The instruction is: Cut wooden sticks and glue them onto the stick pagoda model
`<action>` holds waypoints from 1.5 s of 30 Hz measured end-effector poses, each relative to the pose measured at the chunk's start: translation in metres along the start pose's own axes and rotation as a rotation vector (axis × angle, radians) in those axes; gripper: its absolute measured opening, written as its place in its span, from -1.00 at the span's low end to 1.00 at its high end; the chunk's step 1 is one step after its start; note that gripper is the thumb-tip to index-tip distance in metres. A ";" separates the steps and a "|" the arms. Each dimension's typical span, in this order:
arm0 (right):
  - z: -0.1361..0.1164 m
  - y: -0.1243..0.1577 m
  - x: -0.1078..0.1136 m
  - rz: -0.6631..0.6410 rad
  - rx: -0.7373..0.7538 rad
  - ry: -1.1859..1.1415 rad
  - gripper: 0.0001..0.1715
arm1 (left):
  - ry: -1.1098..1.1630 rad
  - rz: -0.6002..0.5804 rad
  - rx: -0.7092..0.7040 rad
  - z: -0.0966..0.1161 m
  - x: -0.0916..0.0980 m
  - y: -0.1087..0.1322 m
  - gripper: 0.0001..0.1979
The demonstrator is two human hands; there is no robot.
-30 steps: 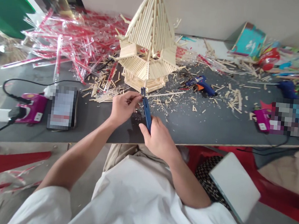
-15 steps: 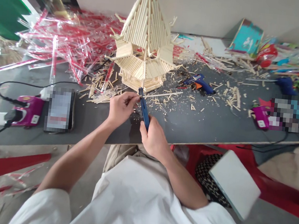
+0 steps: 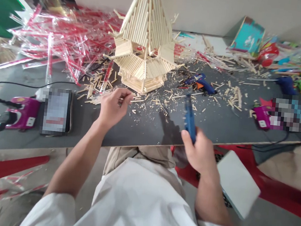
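My left hand (image 3: pixel 114 106) is over the tabletop just in front of the stick model, thumb and fingertips pinched together. Whatever is between those fingertips is too small to make out. In my right hand (image 3: pixel 200 149), near the front edge of the table, are blue-handled pliers (image 3: pixel 190 120) with the dark tip pointing away from me. The tiered model (image 3: pixel 144 64), built of thin pale wooden sticks with a pointed roof, stands upright beyond both hands, touched by neither. Short cut stick pieces (image 3: pixel 155 100) lie scattered around its base.
Red-and-clear plastic wrappers (image 3: pixel 66 44) are heaped at the back left. A phone (image 3: pixel 57 113) lies beside a purple power adapter (image 3: pixel 25 113) with cables. A blue glue gun (image 3: pixel 202 84) rests right of the model. Another purple adapter (image 3: pixel 264 117) sits far right.
My right hand has swung right with the pliers, away from my left hand and the model. My left hand has drawn slightly left, still pinched.
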State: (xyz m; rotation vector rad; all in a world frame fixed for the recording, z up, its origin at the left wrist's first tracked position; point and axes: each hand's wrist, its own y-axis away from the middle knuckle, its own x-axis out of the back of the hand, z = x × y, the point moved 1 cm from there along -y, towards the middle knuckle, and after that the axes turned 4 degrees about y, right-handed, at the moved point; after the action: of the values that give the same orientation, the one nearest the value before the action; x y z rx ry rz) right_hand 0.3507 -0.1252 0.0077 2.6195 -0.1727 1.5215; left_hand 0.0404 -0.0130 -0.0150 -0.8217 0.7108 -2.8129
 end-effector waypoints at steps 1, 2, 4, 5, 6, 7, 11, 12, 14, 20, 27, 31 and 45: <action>0.016 0.000 0.006 0.040 -0.053 0.043 -0.44 | -0.041 -0.023 -0.020 0.000 -0.001 0.000 -0.90; 0.032 -0.001 0.012 0.081 -0.122 0.087 -0.42 | -0.072 -0.045 -0.032 -0.001 -0.002 0.000 -0.91; 0.060 -0.003 0.023 0.174 -0.250 0.173 -0.39 | -0.109 -0.086 -0.033 -0.003 -0.004 0.000 -0.91; 0.072 -0.005 0.027 0.218 -0.306 0.206 -0.39 | -0.122 -0.108 -0.025 -0.005 -0.004 0.000 -0.92; 0.082 -0.006 0.031 0.257 -0.355 0.234 -0.38 | -0.134 -0.127 -0.015 -0.006 -0.004 0.000 -0.92; 0.089 -0.008 0.034 0.290 -0.393 0.255 -0.36 | -0.145 -0.146 -0.003 -0.008 -0.003 -0.001 -0.92; 0.105 -0.016 0.042 0.359 -0.390 0.288 -0.35 | -0.174 -0.204 0.049 -0.011 0.000 -0.003 -0.92; 0.107 -0.018 0.042 0.361 -0.362 0.296 -0.35 | -0.174 -0.218 0.059 -0.011 0.000 -0.004 -0.91; 0.111 -0.024 0.040 0.354 -0.304 0.322 -0.34 | -0.173 -0.244 0.073 -0.010 0.001 -0.004 -0.90; 0.119 -0.041 0.028 0.323 -0.248 0.516 -0.16 | -0.223 -0.357 0.099 -0.003 -0.002 -0.002 -0.83; 0.114 -0.058 0.026 0.195 -0.305 0.545 0.00 | -0.310 -0.513 0.101 0.005 0.011 -0.010 -0.79; 0.114 -0.062 0.023 0.155 -0.330 0.464 0.16 | -0.369 -0.574 0.049 -0.002 0.018 -0.011 -0.79; 0.032 -0.069 -0.002 0.398 0.243 -0.060 -0.87 | -0.145 -0.428 -0.101 -0.012 0.017 0.002 -0.77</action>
State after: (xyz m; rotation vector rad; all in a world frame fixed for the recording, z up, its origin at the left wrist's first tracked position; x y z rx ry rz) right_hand 0.3879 -0.0619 -0.0121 2.9585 -0.5813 1.6697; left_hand 0.0199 -0.0139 -0.0167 -1.3226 0.7345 -3.0537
